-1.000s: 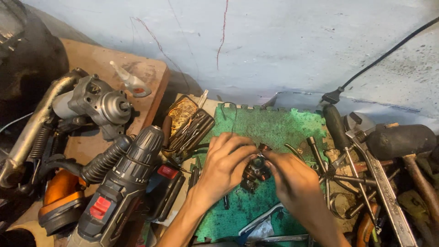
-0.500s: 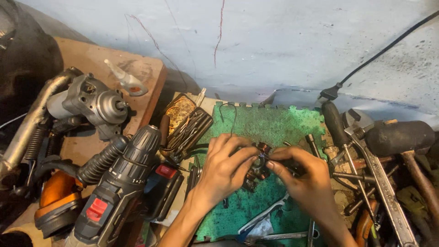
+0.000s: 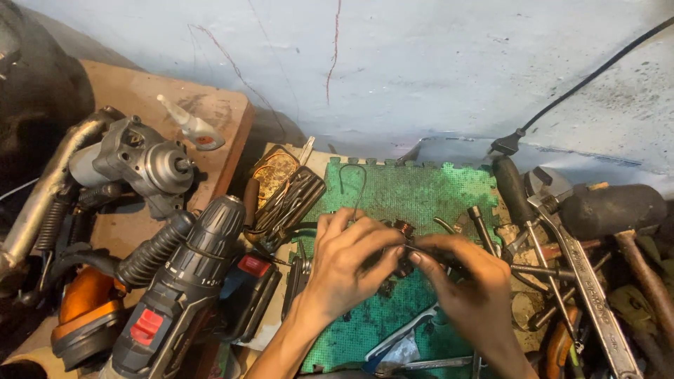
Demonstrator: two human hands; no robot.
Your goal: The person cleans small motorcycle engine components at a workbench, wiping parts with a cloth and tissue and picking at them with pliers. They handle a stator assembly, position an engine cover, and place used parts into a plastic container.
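Observation:
My left hand (image 3: 344, 263) and my right hand (image 3: 467, 281) meet over a green foam mat (image 3: 421, 193). Together they grip a small dark metal part with a copper-coloured coil (image 3: 402, 229) on top. Most of the part is hidden by my fingers. Thin dark wires run from it across the fingertips of my right hand. A bent wire hook (image 3: 354, 182) lies on the mat just behind my left hand.
A black cordless drill (image 3: 186, 281) lies at the left, beside a grey motor housing (image 3: 144, 161) and an orange tool (image 3: 84, 316). A bit case (image 3: 291, 196) sits left of the mat. Wrenches (image 3: 586, 281), rods and a black mallet (image 3: 614, 207) crowd the right. A cable (image 3: 583, 88) runs up the wall.
Both hands have shifted slightly toward me on the mat and closed tighter around the small part. The right hand's fingers now pinch the wires at its side.

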